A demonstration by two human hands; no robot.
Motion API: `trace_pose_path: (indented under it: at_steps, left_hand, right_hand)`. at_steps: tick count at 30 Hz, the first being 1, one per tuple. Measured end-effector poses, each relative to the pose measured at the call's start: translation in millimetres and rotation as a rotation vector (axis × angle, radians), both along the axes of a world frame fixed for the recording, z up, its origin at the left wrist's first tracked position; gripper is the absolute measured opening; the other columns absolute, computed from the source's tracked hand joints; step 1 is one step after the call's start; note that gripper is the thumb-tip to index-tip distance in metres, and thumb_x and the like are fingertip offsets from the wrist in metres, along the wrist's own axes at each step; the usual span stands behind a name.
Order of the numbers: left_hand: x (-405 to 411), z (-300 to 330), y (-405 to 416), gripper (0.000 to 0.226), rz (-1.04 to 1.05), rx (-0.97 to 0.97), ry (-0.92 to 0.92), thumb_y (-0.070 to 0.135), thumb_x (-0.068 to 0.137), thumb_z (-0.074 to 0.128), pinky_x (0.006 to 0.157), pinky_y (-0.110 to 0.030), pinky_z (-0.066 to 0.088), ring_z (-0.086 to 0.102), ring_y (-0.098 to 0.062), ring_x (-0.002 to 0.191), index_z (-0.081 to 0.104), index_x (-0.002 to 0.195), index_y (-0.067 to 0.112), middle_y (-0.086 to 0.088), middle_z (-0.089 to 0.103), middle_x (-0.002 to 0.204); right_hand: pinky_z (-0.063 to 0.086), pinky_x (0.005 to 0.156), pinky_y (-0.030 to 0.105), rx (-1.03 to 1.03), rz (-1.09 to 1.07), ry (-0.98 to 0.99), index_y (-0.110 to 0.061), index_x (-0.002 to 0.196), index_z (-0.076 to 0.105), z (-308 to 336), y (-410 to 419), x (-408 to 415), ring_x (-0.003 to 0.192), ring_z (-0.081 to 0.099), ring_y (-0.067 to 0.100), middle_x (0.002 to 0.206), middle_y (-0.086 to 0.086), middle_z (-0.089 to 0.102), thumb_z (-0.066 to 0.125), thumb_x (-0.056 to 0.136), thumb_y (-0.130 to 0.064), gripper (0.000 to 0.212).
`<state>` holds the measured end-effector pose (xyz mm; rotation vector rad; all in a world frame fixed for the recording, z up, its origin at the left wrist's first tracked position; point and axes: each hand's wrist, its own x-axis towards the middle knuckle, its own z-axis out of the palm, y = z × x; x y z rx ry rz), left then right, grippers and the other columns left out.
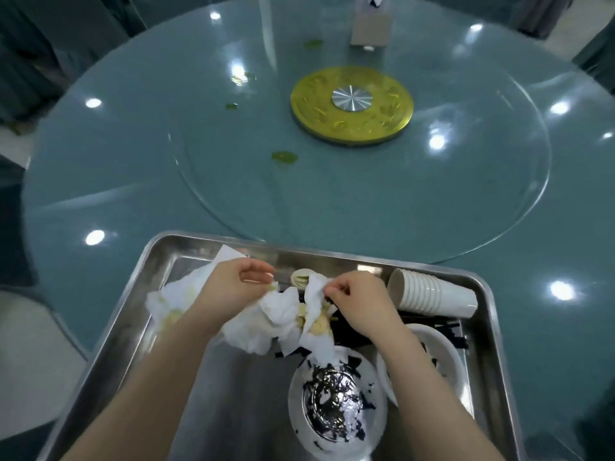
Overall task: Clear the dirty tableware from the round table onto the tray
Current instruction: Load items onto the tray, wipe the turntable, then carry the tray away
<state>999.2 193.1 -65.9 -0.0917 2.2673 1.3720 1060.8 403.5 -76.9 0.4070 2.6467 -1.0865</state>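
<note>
Tray [156, 271]: steel, at the round table's [133, 181] near edge, carrying the cleared tableware.
Napkins [279, 314]: soiled and crumpled, heaped in the tray's far half.
My left hand [233, 287]: fingers curled, pinching napkin.
My right hand [359, 301]: fingers curled, pinching a napkin edge.
Paper cups [429, 297]: nested stack, lying sideways at far right.
Bowls [336, 404]: smeared black, nearest me.
Table: green scraps [284, 157] on the glass turntable [499, 181].

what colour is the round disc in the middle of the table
Gold, with a silver metal hub at its centre; the disc shows best in the head view.
</note>
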Motion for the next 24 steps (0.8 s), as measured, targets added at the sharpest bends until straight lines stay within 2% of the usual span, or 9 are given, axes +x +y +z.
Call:
trace_pose_path:
  at_steps: [1, 3, 7, 11, 13, 17, 20, 22, 24]
  left_hand:
    - [10.5, 1.0, -10.1, 0.031, 0.013, 0.023, -0.04, -0.006, 0.077, 0.066, 0.072, -0.02, 0.055, 0.069, -0.009, 0.077, 0.07, 0.089, 0.023, 0.0, 0.075, 0.084]
    - [30.7, 6.2, -34.0, 0.028, 0.091, 0.105, -0.097, -0.005, 0.081, 0.063, 0.069, -0.021, 0.056, 0.069, -0.012, 0.076, 0.069, 0.093, 0.02, -0.001, 0.075, 0.087]
    - [70.3, 24.9, -94.1, 0.024, 0.238, 0.209, -0.041, 0.002, 0.087, 0.06, 0.076, -0.023, 0.052, 0.07, -0.011, 0.085, 0.069, 0.094, 0.023, 0.005, 0.075, 0.091]
    - [115.8, 50.8, -165.0, 0.023, 0.255, 0.263, 0.019, 0.007, 0.089, 0.061, 0.088, -0.028, 0.051, 0.07, -0.011, 0.091, 0.069, 0.099, 0.025, 0.005, 0.075, 0.096]
    - [139.4, 63.3, -204.1, 0.022, 0.271, 0.276, 0.058, 0.01, 0.089, 0.061, 0.086, -0.027, 0.05, 0.07, -0.009, 0.092, 0.068, 0.102, 0.026, 0.007, 0.075, 0.097]
    - [182.3, 84.2, -278.0, 0.022, 0.364, 0.295, 0.121, 0.01, 0.093, 0.056, 0.074, -0.021, 0.048, 0.07, -0.008, 0.089, 0.066, 0.104, 0.026, 0.009, 0.074, 0.097]
    - [206.4, 101.5, -324.7, 0.025, 0.443, 0.301, 0.194, 0.007, 0.092, 0.056, 0.076, -0.022, 0.049, 0.069, -0.006, 0.087, 0.064, 0.105, 0.027, 0.009, 0.075, 0.095]
    - [218.1, 113.2, -352.6, 0.027, 0.515, 0.317, 0.254, 0.005, 0.092, 0.056, 0.076, -0.021, 0.051, 0.068, -0.006, 0.088, 0.062, 0.108, 0.026, 0.007, 0.074, 0.095]
    - [228.4, 123.1, -377.8, 0.027, 0.589, 0.329, 0.298, 0.004, 0.094, 0.053, 0.074, -0.019, 0.052, 0.068, -0.006, 0.087, 0.061, 0.111, 0.023, 0.006, 0.074, 0.096]
  right_hand:
    - [0.048, 0.063, 0.024, 0.011, -0.001, 0.001, -0.014, 0.086, 0.074, -1.0, -8.3, 3.5, 0.065, 0.058, 0.01, 0.079, -0.003, 0.071, 0.055, 0.092, -0.024, 0.022]
    - [0.039, 0.054, 0.017, 0.007, -0.033, 0.059, -0.018, 0.091, 0.073, 2.0, -26.5, 9.5, 0.061, 0.055, 0.006, 0.077, -0.008, 0.067, 0.051, 0.095, -0.025, 0.023]
    - [0.036, 0.064, 0.018, -0.056, -0.07, 0.22, -0.023, 0.095, 0.072, 18.6, -77.4, 18.0, 0.075, 0.054, 0.002, 0.084, -0.017, 0.062, 0.055, 0.092, -0.02, 0.018]
    - [0.036, 0.067, 0.0, -0.163, 0.041, 0.251, -0.026, 0.095, 0.071, 38.0, -164.5, 38.7, 0.077, 0.056, -0.005, 0.085, -0.02, 0.062, 0.057, 0.09, -0.02, 0.016]
    - [0.04, 0.072, 0.005, -0.223, 0.103, 0.254, -0.027, 0.093, 0.071, 46.6, -213.5, 56.1, 0.081, 0.059, -0.001, 0.085, -0.019, 0.064, 0.059, 0.09, -0.019, 0.015]
    - [0.052, 0.084, 0.026, -0.37, 0.15, 0.256, -0.034, 0.083, 0.066, 63.0, -299.0, 94.8, 0.087, 0.066, 0.005, 0.087, -0.011, 0.071, 0.061, 0.088, -0.016, 0.02]
    - [0.054, 0.088, 0.035, -0.506, 0.147, 0.27, -0.033, 0.083, 0.065, 77.6, -348.1, 114.5, 0.088, 0.068, 0.011, 0.088, -0.004, 0.073, 0.063, 0.087, -0.01, 0.024]
    - [0.054, 0.088, 0.035, -0.567, 0.152, 0.286, -0.031, 0.085, 0.065, 88.8, -372.8, 120.8, 0.087, 0.069, 0.013, 0.087, -0.002, 0.073, 0.064, 0.086, -0.009, 0.023]
    - [0.054, 0.083, 0.027, -0.607, 0.164, 0.285, -0.03, 0.088, 0.066, 99.2, -391.5, 124.2, 0.084, 0.069, 0.009, 0.083, -0.005, 0.074, 0.062, 0.087, -0.011, 0.019]
